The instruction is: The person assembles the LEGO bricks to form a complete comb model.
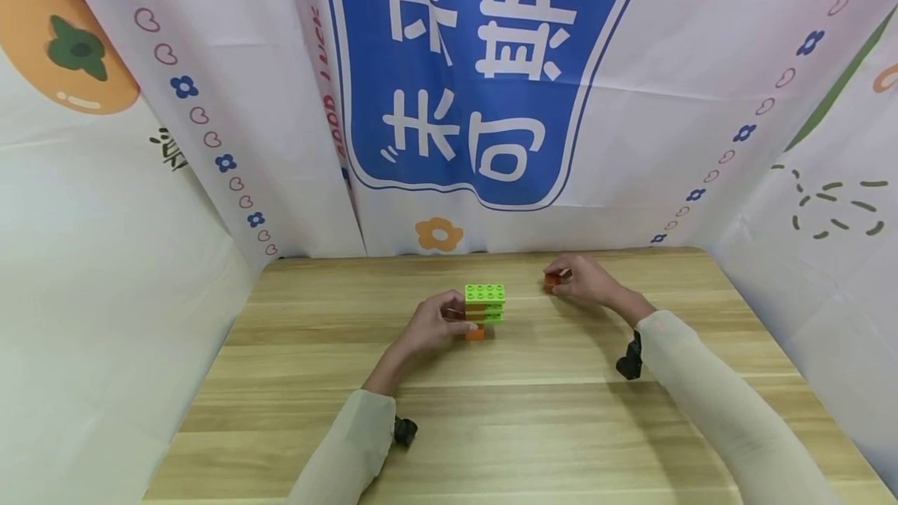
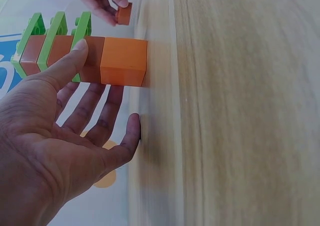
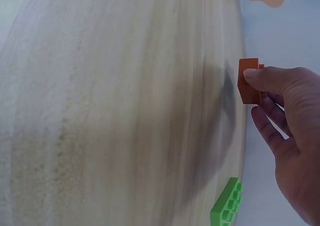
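My left hand [image 1: 429,324] grips a stack of toy building blocks from its left side, with the thumb in front and fingers behind. Studded bright green plates [image 1: 485,293] alternate with brown blocks [image 2: 60,49] in this stack, and an orange block [image 2: 124,61] forms its bottom. Whether the stack bears on the table cannot be told. Further right and back, my right hand [image 1: 588,280] pinches a small orange-brown building block [image 3: 248,81] between thumb and fingers, close to the tabletop. Its studs face away from the table edge of the thumb.
A separate green studded block [image 3: 227,204] lies on the table beyond the right hand, hidden from the head view. The wooden table [image 1: 477,427] ends at a printed cloth [image 1: 631,139] behind, with more cloth at both sides. Each wrist wears a small black camera [image 1: 630,358].
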Action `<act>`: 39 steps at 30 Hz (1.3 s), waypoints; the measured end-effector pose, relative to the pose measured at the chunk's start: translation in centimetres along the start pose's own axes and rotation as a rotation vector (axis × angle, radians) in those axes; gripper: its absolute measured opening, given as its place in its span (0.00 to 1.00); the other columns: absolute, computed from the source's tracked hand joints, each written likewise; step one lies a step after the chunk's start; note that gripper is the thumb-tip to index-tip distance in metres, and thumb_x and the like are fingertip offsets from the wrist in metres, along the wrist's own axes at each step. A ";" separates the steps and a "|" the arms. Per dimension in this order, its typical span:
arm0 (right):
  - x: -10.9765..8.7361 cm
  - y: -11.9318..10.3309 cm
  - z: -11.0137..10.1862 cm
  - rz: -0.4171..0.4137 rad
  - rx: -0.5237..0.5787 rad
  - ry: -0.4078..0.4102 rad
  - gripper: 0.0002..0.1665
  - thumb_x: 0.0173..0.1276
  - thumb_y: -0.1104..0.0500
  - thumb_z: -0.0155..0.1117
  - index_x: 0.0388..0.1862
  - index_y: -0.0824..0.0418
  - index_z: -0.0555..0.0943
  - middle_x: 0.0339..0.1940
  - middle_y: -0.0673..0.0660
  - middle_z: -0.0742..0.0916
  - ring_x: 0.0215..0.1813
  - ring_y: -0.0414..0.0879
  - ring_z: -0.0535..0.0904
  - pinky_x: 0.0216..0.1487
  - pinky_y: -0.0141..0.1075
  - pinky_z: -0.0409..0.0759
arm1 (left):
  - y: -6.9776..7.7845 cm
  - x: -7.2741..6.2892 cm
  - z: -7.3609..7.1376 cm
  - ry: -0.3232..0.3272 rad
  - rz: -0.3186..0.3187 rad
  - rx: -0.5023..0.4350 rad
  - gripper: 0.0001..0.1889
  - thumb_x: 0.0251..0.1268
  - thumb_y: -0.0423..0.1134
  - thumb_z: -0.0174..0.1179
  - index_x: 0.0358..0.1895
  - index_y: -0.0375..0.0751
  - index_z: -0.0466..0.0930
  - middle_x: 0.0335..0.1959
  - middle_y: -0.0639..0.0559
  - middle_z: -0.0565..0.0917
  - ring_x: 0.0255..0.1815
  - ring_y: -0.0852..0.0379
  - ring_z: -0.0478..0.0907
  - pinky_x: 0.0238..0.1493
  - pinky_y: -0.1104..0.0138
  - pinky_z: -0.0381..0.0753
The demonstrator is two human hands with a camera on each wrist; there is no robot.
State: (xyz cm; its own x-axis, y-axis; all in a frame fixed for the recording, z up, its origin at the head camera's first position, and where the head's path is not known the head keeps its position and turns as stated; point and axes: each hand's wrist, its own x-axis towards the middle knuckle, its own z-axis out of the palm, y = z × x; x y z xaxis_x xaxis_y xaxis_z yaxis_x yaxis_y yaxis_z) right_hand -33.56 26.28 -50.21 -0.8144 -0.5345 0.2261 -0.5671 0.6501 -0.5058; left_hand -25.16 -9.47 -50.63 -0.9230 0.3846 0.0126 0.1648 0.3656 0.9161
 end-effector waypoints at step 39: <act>1.5 -7.0 -2.9 -0.139 -0.019 0.016 0.21 0.64 0.62 0.81 0.56 0.63 0.89 0.50 0.58 0.91 0.49 0.51 0.87 0.48 0.47 0.88 | -0.1 0.0 0.0 0.006 -0.004 0.005 0.14 0.66 0.36 0.75 0.51 0.41 0.83 0.49 0.48 0.88 0.48 0.51 0.85 0.53 0.58 0.86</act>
State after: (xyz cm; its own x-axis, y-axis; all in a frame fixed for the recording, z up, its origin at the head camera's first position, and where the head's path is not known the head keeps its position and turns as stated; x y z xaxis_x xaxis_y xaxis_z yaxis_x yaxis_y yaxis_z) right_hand -31.14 22.54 -43.92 -0.7295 -0.6114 0.3067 -0.6768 0.5805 -0.4528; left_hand -25.21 -9.50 -50.68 -0.9255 0.3785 0.0115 0.1631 0.3709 0.9143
